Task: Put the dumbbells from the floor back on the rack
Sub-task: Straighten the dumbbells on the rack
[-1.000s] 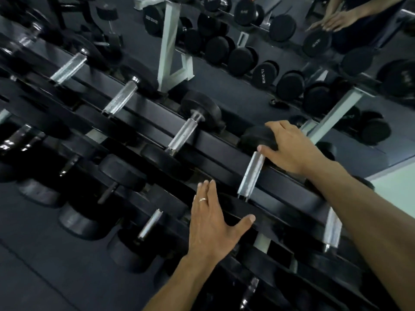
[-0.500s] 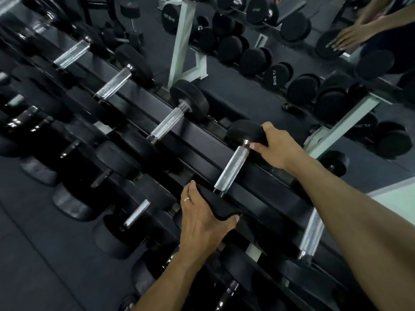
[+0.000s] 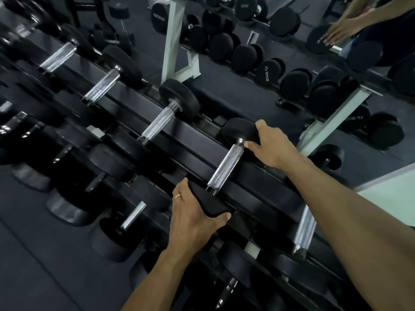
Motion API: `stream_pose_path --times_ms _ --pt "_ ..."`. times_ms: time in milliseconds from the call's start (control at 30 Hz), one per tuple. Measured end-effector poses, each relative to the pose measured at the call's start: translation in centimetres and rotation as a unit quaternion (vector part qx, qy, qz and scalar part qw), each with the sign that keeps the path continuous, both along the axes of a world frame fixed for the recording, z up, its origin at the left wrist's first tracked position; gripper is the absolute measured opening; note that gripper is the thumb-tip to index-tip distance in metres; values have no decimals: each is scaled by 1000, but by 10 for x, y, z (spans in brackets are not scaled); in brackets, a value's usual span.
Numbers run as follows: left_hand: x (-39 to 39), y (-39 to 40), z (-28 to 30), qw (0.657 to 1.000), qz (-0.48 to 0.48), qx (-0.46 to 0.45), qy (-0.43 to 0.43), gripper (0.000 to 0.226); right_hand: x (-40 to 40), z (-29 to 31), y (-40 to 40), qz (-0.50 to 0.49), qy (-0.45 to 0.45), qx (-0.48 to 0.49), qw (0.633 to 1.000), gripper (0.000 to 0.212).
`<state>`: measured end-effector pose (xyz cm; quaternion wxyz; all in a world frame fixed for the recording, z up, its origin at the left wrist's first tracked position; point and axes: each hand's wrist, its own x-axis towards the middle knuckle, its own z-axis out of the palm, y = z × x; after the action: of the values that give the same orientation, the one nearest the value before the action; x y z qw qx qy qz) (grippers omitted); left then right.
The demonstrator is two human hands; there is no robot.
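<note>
**Both hands now clamp the dumbbell's two heads on the top rail**

A second ago the left hand lay flat and open just short of the near head, and the right hand only touched the far head with its fingertips. Now the left hand wraps the near head, thumb on one side and fingers over the other, while the right hand cups the far head, thumb at the collar. The dumbbell itself lies across the rack, its knurled handle bridging the top rail, one head on each side of it. I judge this as seating or straightening a dumbbell already returned: the lift looks done, and what is left is a small nudge into its cradle before letting go.

Around the dumbbell: just to its left on the same rail sits another dumbbell, then two more handles further left. To its right, nearer the person's right forearm, a further handle lies on the rail. Below it, lower tiers hold larger black heads. Beyond the rail a mirror shows a doubled rack and reflected hands.

In the way: the neighbours sit near on both sides, so a sideways shift could knock heads together or pinch fingers. The floor visible left of the rack shows no loose dumbbell; whether others remain out of view I cannot tell.
</note>
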<state>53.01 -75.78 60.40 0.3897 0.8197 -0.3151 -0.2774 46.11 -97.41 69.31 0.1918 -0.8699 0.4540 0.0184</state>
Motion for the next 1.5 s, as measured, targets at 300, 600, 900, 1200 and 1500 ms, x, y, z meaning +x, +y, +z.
stream_pose_path --times_ms 300,600,900,1200,1500 --pt "-4 -2 6 1000 5 15 -1 130 -26 -7 -4 15 -15 14 1000 84" --pt "-94 -13 35 978 -17 -25 -204 106 -129 15 -10 21 60 -36 997 70" --pt "-187 8 20 986 -105 93 -93 131 -195 4 -2 -30 20 45 998 76" --pt "-205 8 10 995 -67 55 52 136 -196 -5 2 -54 -20 45 997 37" --pt "-206 3 7 994 -58 46 80 128 -197 -5 4 -54 -39 35 997 36"
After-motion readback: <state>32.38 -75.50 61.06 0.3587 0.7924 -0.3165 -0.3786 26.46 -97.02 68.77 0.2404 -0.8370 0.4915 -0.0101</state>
